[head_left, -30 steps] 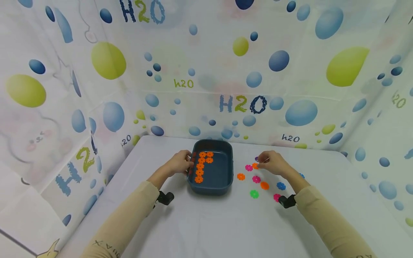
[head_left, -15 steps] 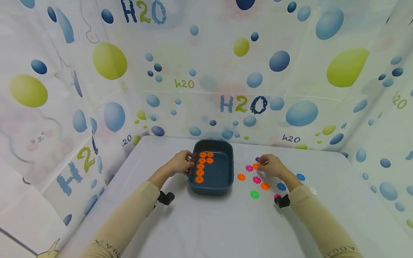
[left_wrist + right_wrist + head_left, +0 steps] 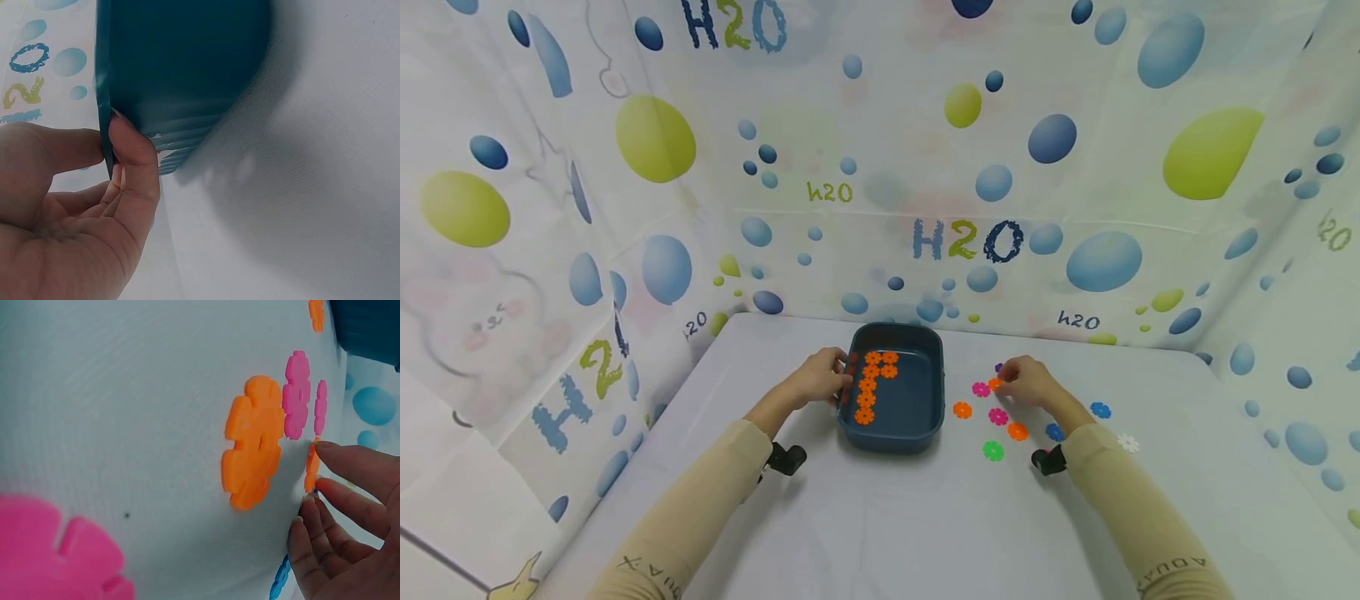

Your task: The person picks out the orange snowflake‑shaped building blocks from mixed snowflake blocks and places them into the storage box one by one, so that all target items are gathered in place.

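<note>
A dark blue plastic tub [image 3: 917, 408] stands on the white table, with several orange flower-shaped plastic pieces [image 3: 866, 399] laid along its left side and bending right at the far end. My left hand [image 3: 817, 377] holds the tub's left rim; in the left wrist view, thumb and fingers pinch that thin edge [image 3: 104, 75]. Right of the tub, my right hand [image 3: 1032, 385] is down at the table. Its thumb and index finger pinch an orange flower-shaped piece [image 3: 311, 465] by its edges, as the right wrist view shows. Fingers partly cover a purple piece [image 3: 999, 367] behind.
Loose flower pieces lie right of the tub: pink [image 3: 997, 416], orange [image 3: 962, 410], green [image 3: 993, 451], blue [image 3: 1101, 409] and white [image 3: 1127, 442]. Some sit beneath or beside the right forearm. A patterned curtain [image 3: 880, 200] rises behind the table.
My right forearm has swung left, uncovering the blue and white pieces and covering a pink one near the wrist. The right fingers stay at the orange piece. Left hand and tub keep their place.
</note>
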The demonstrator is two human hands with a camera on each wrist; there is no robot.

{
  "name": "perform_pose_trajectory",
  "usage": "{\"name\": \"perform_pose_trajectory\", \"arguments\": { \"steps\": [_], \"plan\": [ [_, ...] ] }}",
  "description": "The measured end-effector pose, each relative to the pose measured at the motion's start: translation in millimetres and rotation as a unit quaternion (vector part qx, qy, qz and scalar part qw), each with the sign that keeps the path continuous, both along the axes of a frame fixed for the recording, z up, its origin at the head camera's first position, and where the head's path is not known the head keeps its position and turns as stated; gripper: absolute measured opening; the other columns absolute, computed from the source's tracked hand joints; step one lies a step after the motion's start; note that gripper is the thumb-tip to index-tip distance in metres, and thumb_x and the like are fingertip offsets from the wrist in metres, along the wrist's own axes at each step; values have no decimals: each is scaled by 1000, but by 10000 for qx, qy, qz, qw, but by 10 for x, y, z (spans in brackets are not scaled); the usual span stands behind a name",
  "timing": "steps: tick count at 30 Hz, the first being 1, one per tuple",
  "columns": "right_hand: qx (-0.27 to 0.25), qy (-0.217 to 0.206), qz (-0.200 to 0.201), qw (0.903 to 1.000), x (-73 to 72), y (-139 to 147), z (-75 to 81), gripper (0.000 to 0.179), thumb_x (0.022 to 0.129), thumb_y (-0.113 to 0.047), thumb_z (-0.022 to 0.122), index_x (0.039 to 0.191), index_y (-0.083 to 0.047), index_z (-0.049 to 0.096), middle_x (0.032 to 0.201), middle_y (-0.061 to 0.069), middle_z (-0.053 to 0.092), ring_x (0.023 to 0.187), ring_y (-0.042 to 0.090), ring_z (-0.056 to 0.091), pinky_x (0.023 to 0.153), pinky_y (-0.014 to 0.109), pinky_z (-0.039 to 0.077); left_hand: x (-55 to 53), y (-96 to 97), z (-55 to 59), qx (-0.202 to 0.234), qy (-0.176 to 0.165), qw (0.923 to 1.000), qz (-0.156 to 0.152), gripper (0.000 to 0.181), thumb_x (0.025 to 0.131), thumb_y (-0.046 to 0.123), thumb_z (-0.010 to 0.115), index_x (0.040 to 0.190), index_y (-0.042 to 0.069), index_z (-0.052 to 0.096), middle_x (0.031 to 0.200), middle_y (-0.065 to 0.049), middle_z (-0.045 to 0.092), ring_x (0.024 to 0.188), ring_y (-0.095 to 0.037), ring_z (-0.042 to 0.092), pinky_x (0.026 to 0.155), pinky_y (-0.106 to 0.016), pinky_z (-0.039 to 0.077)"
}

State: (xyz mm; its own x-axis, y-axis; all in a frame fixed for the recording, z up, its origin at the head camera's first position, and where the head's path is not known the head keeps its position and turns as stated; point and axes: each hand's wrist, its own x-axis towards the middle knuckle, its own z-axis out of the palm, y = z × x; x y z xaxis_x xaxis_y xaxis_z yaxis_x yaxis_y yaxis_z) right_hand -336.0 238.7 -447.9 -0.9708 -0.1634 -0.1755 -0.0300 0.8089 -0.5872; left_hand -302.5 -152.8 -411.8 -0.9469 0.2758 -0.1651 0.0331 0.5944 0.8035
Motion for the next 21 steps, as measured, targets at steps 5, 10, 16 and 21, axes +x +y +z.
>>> {"name": "perform_pose_trajectory", "arguments": {
  "steps": [5, 10, 16, 21],
  "plan": [
    [-26, -31, -44, 10000, 0, 2, 10, 33, 94, -15, 73, 120, 3, 65, 112, 18, 63, 101, 31, 58, 97, 46, 55, 13, 7, 13, 3, -6, 10000, -5, 41, 103, 4, 57, 139, -12, 45, 100, -16, 56, 83, -25, 65, 68, -34, 63],
    [-61, -62, -92, 9999, -9, 13, 5, 34, 94, -17, 73, 122, 1, 65, 115, 19, 63, 103, 32, 58, 100, 48, 54, 14, 7, 22, 50, -19, 10000, 25, 40, 103, 3, 57, 139, -12, 46, 100, -16, 56, 83, -26, 65, 69, -35, 63],
    [-160, -56, -195, 9997, 11, 11, 26, 33, 94, -16, 74, 119, 2, 63, 112, 19, 62, 101, 32, 57, 98, 46, 55, 1, 3, 0, 61, -43, 10000, 40, 41, 103, 4, 56, 139, -11, 45, 99, -15, 55, 81, -25, 66, 68, -34, 63],
    [-351, -16, -342, 9988, 39, 14, 45, 28, 95, -15, 73, 115, 2, 64, 105, 17, 62, 94, 29, 59, 88, 38, 57, 1, 1, -2, 27, -5, 10000, 38, 40, 103, 3, 57, 139, -11, 46, 99, -15, 55, 82, -24, 65, 67, -34, 63]
  ]
}}
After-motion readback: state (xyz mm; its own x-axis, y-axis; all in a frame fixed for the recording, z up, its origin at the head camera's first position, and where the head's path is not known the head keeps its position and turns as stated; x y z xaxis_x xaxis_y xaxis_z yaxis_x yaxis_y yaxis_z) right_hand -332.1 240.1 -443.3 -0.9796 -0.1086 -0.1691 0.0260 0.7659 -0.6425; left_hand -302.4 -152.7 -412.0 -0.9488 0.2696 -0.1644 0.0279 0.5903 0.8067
